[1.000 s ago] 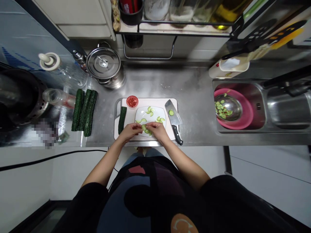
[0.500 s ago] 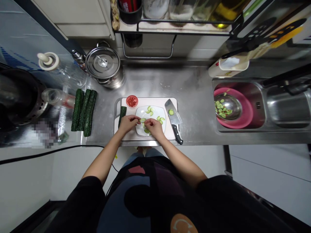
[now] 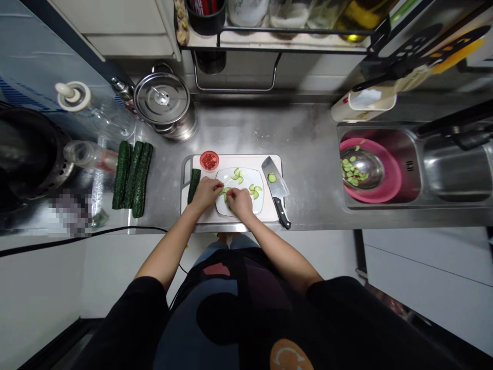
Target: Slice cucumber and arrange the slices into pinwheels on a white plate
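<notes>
Over the left part of a white square plate point(image 3: 253, 177), my two hands work close together. My left hand point(image 3: 207, 193) is closed, its fingertips pressed together at the plate's left edge; whatever they hold is too small to make out. My right hand point(image 3: 240, 202) pinches at a thin cucumber slice point(image 3: 226, 190) on the plate, partly covering it. Fanned groups of cucumber slices lie at the plate's top point(image 3: 238, 176) and right side. The plate rests on a white cutting board point(image 3: 242, 159). A cut cucumber piece point(image 3: 195, 180) lies beside my left hand.
A cleaver point(image 3: 276, 176) with a cucumber slice on its blade lies right of the plate. A small red bowl point(image 3: 209, 154) holds chopped red bits. Whole cucumbers point(image 3: 133, 177) and a steel pot point(image 3: 164, 103) stand left. A pink basin point(image 3: 393, 174) sits in the sink.
My left hand has moved slightly right and up, its fingers drawing away from the slice. My right hand has turned inward a little and shifted left over the slices.
</notes>
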`<state>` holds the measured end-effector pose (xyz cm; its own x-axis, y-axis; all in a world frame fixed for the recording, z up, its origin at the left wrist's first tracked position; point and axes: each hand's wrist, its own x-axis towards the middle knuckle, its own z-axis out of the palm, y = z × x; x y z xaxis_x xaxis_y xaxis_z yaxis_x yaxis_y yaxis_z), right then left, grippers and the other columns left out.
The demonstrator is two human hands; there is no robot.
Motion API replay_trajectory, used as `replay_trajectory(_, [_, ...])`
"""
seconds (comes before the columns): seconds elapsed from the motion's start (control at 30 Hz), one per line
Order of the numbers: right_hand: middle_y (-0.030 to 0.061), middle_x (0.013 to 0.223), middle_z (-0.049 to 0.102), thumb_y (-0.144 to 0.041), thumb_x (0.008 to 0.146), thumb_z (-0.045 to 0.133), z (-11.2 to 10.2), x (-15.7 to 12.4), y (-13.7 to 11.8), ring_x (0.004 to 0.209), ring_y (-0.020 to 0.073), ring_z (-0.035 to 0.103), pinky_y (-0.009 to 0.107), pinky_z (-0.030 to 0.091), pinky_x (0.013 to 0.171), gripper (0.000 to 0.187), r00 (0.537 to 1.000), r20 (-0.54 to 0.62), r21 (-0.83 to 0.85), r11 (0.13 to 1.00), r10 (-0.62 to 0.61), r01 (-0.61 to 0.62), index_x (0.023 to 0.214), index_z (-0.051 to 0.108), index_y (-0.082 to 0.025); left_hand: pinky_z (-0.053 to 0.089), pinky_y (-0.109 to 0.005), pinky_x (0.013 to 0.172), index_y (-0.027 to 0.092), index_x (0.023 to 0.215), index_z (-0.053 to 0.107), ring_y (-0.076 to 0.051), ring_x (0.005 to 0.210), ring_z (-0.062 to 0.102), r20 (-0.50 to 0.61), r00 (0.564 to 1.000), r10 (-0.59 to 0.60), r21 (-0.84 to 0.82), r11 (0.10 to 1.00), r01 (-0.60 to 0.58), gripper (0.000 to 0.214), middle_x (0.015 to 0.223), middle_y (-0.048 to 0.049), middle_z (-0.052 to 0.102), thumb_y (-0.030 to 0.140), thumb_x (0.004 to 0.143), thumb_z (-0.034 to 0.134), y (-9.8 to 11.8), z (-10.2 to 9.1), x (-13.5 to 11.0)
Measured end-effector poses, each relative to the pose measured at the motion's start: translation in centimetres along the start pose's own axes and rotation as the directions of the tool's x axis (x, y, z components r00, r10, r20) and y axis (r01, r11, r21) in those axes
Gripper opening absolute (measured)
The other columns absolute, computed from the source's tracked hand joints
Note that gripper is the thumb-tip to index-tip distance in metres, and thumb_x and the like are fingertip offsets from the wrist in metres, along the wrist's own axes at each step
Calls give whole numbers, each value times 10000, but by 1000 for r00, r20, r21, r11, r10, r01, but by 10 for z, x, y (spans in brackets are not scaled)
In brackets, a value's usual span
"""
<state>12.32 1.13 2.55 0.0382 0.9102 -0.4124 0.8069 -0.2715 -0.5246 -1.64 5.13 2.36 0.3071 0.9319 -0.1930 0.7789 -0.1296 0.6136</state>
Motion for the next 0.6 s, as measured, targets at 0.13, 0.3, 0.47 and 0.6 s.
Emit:
replay_trajectory(0.13, [71, 821, 658, -203, 840, 482, -3, -2, -5, 938, 227, 517, 284, 400, 717, 239, 1000, 23, -64, 998, 17, -16, 952, 693, -220, 433, -339, 802, 197, 822, 713, -208, 864, 574, 16, 1000, 25, 30, 999, -26, 160, 815, -42, 711, 205, 775, 560, -3, 2, 3])
replay_trajectory(0.3, [84, 808, 644, -219, 844, 494, -3, -2, -9, 958, 249, 494, 296, 377, 697, 221, 999, 34, -111, 994, 12, -8, 952, 687, -221, 409, -344, 793, 198, 814, 712, -204, 826, 558, 43, 998, 54, 83, 995, -57, 168, 795, -40, 712, 206, 785, 547, -6, 4, 6])
replay_trajectory(0.47, [85, 812, 658, -214, 854, 478, -3, -3, -10, 950, 258, 478, 306, 349, 674, 223, 999, 33, -164, 986, -30, 35, 930, 688, -220, 388, -357, 800, 200, 831, 711, -205, 817, 560, 72, 993, 92, 158, 982, -102, 181, 814, -42, 716, 212, 799, 533, -7, 5, 8])
replay_trajectory(0.6, [77, 877, 680, -212, 866, 465, -2, -4, -12, 943, 260, 466, 317, 333, 675, 228, 997, 46, -207, 976, -58, 66, 932, 683, -215, 385, -369, 803, 194, 849, 712, -222, 857, 557, 86, 992, 92, 213, 971, -108, 185, 842, -56, 712, 236, 813, 534, -5, 5, 8])
